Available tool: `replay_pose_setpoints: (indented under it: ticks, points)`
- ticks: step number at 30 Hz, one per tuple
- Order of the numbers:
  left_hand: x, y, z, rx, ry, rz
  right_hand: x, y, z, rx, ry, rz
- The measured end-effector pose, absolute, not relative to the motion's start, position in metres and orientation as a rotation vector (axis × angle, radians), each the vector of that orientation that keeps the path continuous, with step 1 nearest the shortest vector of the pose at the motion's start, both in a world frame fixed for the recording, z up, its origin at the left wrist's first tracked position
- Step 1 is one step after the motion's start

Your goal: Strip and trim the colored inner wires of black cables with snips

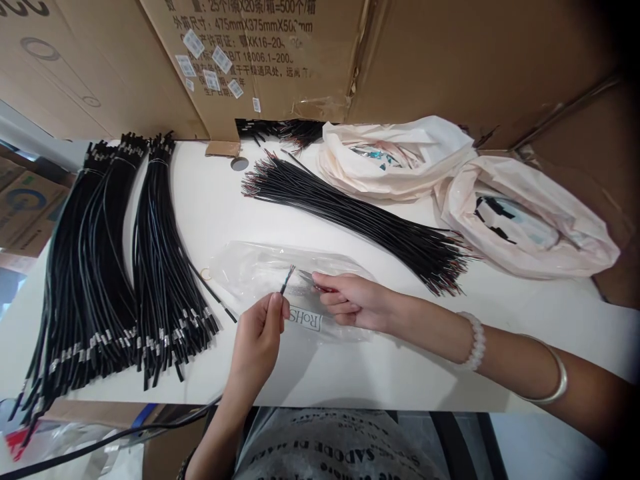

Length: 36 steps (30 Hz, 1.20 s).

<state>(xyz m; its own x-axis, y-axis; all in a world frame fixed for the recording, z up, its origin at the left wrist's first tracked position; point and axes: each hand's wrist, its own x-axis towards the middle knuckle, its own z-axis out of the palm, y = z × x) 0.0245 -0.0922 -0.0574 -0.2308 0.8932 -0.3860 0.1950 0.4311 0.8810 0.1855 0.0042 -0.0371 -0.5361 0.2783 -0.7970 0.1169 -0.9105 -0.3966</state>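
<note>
Printed grey shirt (340,443) nearest, at 6 o'clock. Just beyond it, over the white table (205,220), one black cable (283,289) is pinched between thumb and index of the left hand (260,333), tip up and leaning toward 1 o'clock. A red-handled metal tool (326,289) is gripped in the right hand (355,301), fingers curled round it, its tip pointed at 10 o'clock, just beside the cable's cores (291,272). Contact between tip and cores can't be told; exact tool type neither. Below both hands: clear RoHS bag (240,261).

Status, as judged from the layout (clock from the hands):
- Held cable: jacket is off the tip, thin coloured cores are exposed and fanned. Whether that end is finished can't be told.
- 1 o'clock: loose cable bundle (345,213), bare coloured ends visible at both ends. Likely the same stage or waiting; one cable at a time is handled, so most of the pile looks left.
- 9 o'clock: tied cable bundles (155,247), silvery bands seen near the lower ends. Probably a separate batch; done or pending is unclear.
- 2 o'clock: pale sacks (345,180), small scraps or parts held inside, not identifiable.
</note>
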Motion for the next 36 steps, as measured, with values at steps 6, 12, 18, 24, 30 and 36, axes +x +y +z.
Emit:
replay_pose_setpoints:
  ticks: [6, 12, 18, 24, 30, 36]
  points:
    - [0.023, -0.104, -0.040, 1.247, 2.021, 0.828, 0.185, -0.017, -0.023, -1.131, -0.753, 2.283]
    - [0.027, -0.101, -0.038, 1.302, 1.982, 0.832, 0.165, -0.029, -0.028, -1.067, -1.006, 1.908]
    - [0.027, -0.101, -0.039, 1.146, 1.850, 0.853, 0.160, -0.030, -0.033, -1.066, -1.128, 1.763]
    - [0.019, -0.099, -0.043, 0.952, 1.482, 0.910, 0.163, -0.031, -0.041, -0.946, -1.092, 1.807]
    - [0.013, -0.098, -0.046, 0.659, 1.168, 0.914, 0.162, -0.032, -0.039, -0.892, -1.005, 1.878]
    - [0.016, -0.100, -0.044, 0.559, 1.018, 1.013, 0.157, -0.032, -0.034, -0.788, -0.421, 2.399]
